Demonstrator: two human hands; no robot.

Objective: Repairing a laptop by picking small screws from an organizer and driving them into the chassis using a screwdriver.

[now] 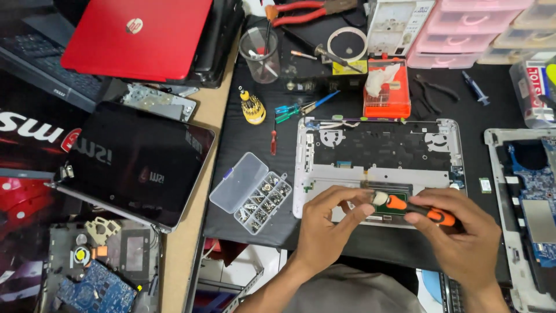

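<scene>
We held the orange-and-black screwdriver in our right hand, fingers wrapped around its handle, while our left hand pinched its tip end. It hovered just above the open laptop palmrest on the tabletop. A slip could have gouged the touchpad board; the open screw organizer sat near our left wrist, easy to knock.

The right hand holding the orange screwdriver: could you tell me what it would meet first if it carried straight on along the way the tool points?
The right hand points the orange screwdriver leftward; its tip would first meet the left hand fingers, which look closed around it.
</scene>
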